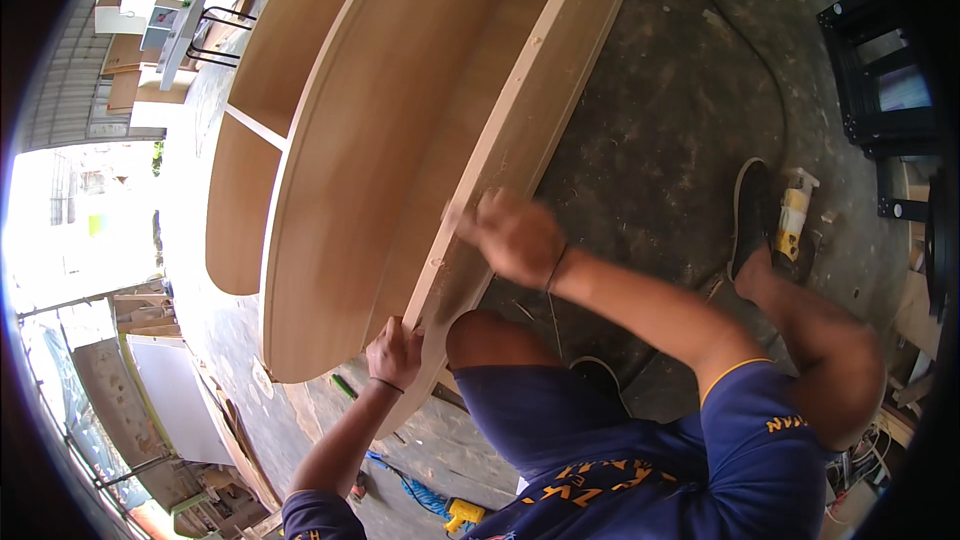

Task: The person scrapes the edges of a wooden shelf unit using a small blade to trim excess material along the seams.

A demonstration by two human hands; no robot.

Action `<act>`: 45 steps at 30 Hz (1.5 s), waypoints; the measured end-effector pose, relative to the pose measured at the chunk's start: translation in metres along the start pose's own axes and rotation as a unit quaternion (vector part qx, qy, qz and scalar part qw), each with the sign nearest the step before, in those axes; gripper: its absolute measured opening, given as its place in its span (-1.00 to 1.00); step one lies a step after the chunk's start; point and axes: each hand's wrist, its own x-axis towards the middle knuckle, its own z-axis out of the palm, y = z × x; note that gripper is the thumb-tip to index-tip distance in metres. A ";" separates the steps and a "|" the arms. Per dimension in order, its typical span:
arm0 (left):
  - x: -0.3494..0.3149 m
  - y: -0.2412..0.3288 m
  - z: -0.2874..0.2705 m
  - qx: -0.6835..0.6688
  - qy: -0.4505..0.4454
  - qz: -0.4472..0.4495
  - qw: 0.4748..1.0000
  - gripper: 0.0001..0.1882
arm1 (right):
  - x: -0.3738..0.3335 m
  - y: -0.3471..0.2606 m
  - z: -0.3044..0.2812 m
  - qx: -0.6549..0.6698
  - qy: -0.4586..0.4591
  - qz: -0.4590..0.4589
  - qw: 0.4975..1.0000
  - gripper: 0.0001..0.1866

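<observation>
A large piece of wooden furniture with long, rounded-end panels (pixel 350 170) lies tilted in front of me. My left hand (pixel 395 352) is closed round the near end of its closest long panel (pixel 498 125), thumb and fingers wrapped over the pale edge. Farther up that same edge, my right hand (pixel 515 238) is closed with its fingers curled at the wood. Motion smears its fingertips, and whatever they may hold cannot be made out. Small marks and knots dot the pale edge.
A yellow power tool (pixel 793 215) lies on the concrete floor by my right foot. Near my left arm are a yellow tool (pixel 463 514), a coiled blue hose (pixel 425 495) and a green stick (pixel 343 386). A black metal frame (pixel 885 80) stands right. A dark cable (pixel 745 40) crosses the floor.
</observation>
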 end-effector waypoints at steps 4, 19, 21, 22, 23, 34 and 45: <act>0.003 0.009 -0.001 -0.011 0.001 0.010 1.000 -0.65 | 0.061 0.087 -0.057 -0.115 0.018 0.215 0.970 -0.55; 0.004 0.010 -0.001 -0.013 0.005 0.014 1.000 -0.66 | 0.065 0.101 -0.051 -0.153 0.097 0.188 0.965 -0.48; 0.004 0.008 -0.001 -0.009 0.005 0.014 1.000 -0.66 | 0.051 0.078 -0.036 -0.126 0.049 0.177 0.975 -0.49; 0.004 0.008 -0.002 -0.008 0.004 0.010 1.000 -0.65 | 0.044 0.053 -0.028 -0.110 0.023 0.170 0.979 -0.49; 0.003 0.010 -0.003 -0.007 0.002 0.009 1.000 -0.65 | 0.030 0.025 -0.015 -0.076 -0.011 0.134 0.988 -0.50; 0.007 0.016 -0.010 -0.029 0.003 0.005 1.000 -0.67 | 0.109 0.163 -0.103 -0.237 0.057 0.117 0.963 -0.61; -0.001 0.015 -0.022 -0.072 -0.004 -0.002 0.997 -0.66 | 0.060 -0.008 -0.020 -0.151 -0.113 0.025 0.982 -0.75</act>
